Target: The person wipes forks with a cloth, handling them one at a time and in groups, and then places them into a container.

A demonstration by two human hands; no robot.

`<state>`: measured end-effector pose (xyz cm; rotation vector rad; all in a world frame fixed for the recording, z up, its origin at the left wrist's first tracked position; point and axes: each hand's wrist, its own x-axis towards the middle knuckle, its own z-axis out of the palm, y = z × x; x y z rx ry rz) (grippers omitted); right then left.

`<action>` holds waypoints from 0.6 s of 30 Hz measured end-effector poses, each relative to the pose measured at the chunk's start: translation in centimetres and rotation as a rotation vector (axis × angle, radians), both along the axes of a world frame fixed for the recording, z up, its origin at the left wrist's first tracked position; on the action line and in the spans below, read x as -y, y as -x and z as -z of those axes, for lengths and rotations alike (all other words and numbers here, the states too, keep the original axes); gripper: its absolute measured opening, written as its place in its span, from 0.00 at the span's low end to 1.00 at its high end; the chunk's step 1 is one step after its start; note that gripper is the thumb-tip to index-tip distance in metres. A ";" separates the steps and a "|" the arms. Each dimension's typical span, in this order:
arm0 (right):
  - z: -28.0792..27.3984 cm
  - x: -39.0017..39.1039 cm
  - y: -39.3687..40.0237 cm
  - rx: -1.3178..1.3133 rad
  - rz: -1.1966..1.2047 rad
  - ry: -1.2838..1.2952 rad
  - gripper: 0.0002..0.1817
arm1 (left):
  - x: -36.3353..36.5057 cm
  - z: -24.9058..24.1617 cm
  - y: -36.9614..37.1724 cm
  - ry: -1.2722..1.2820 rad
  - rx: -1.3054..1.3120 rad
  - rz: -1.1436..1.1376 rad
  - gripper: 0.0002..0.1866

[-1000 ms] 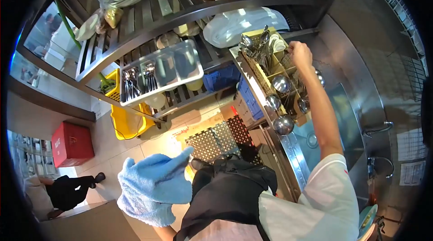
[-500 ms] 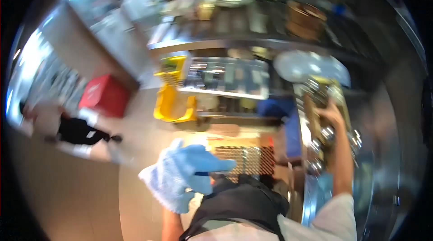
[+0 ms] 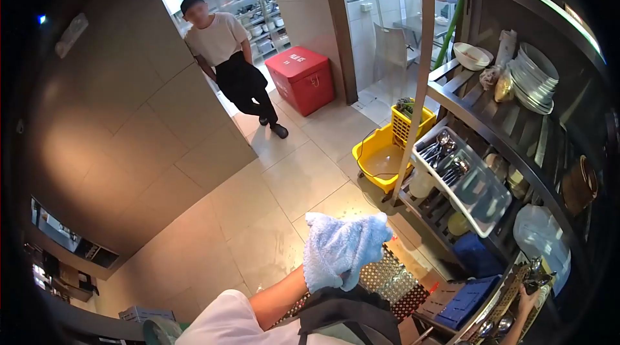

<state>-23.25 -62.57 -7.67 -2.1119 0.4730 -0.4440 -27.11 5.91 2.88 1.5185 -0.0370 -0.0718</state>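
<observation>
A light blue terry cloth [image 3: 342, 248] covers my raised left hand, whose fingers are hidden in its folds. Far at the lower right, my right hand [image 3: 526, 306] reaches into a perforated metal tray [image 3: 515, 280]. Its fingers close around a shiny metal utensil [image 3: 535, 279], whose exact kind I cannot make out. Rounded metal pieces [image 3: 505, 325] lie lower in the same tray. A clear plastic bag or cover [image 3: 546, 242] is just behind the right hand.
A metal shelf rack [image 3: 478, 109] on the right holds plates [image 3: 533, 80] and a cutlery tray [image 3: 452, 180]. A yellow mop bucket [image 3: 381, 158] stands beside it. Beyond are a red box [image 3: 300, 80] and a person [image 3: 226, 54] in a doorway. A blue crate [image 3: 468, 303] sits below.
My view has swung left, so the rack and my right hand now sit farther right. The cloth now covers the left hand's top. The person now stands facing me in view.
</observation>
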 end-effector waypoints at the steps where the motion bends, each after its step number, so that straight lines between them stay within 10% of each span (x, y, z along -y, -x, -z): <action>1: 0.1 0.0 0.0 0.001 -0.007 -0.002 0.39 | 0.1 0.1 0.0 0.001 -0.004 0.003 0.21; 9: 2.1 0.5 -0.8 -0.303 0.029 0.290 0.45 | 0.4 0.3 1.0 -0.016 -0.019 0.007 0.22; 18: 4.1 2.5 -1.3 -0.012 0.138 0.245 0.33 | 1.1 0.4 2.0 -0.044 -0.044 0.028 0.24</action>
